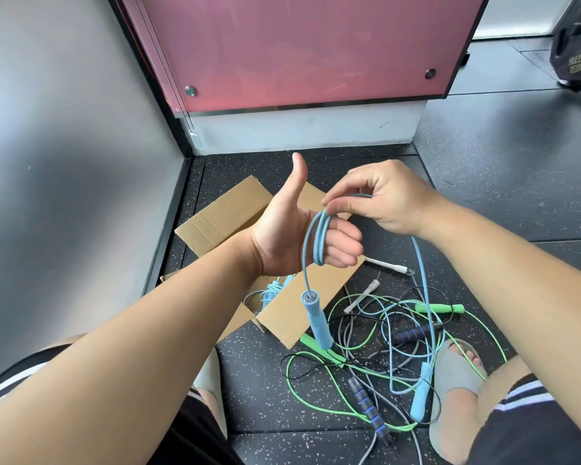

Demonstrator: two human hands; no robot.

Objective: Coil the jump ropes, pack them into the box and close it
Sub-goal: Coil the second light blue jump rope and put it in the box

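A light blue jump rope (320,239) is looped twice around the curled fingers of my left hand (292,236), whose thumb points up. One blue handle (316,322) dangles below that hand. My right hand (379,203) pinches the same rope just above the loops, and the cord runs down from it to the other blue handle (420,394) on the floor. An open cardboard box (282,307) lies under my left hand, with a coiled light blue rope (269,293) inside it.
A tangle of ropes lies on the speckled black floor to the right of the box: a green rope (440,308), a black-and-blue handled rope (366,404), a white-handled rope (386,266). My sandalled feet (460,374) flank the pile. A grey wall stands left, a pink panel (299,52) behind.
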